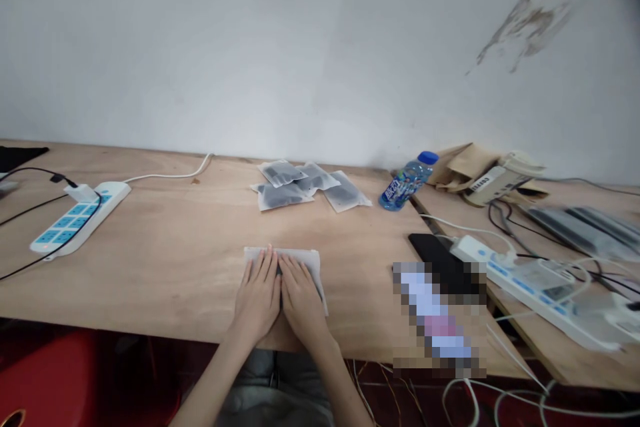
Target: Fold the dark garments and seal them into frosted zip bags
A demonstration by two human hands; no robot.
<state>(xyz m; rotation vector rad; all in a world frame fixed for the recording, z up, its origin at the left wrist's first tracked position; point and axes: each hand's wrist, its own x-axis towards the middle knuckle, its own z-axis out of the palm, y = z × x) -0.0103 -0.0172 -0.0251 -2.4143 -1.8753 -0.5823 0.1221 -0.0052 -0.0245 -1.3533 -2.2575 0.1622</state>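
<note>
A frosted zip bag [313, 259] with something dark inside lies flat near the table's front edge. My left hand [257, 293] rests on its left half, palm down with the fingers stretched out. Over the right half lies my right hand [301, 297], also flat, its fingers extended. The two hands nearly meet at the middle of the bag and cover most of it. Farther back, several similar frosted bags [285, 196] with dark contents lie in a loose, overlapping group.
At the left is a white power strip [107, 203] with a plug and black cables. To the right stand a blue-capped bottle [407, 181] and a coffee cup [493, 180]. A black phone-like slab [435, 253], a blurred-out item [435, 313] and another power strip [530, 287] lie nearer.
</note>
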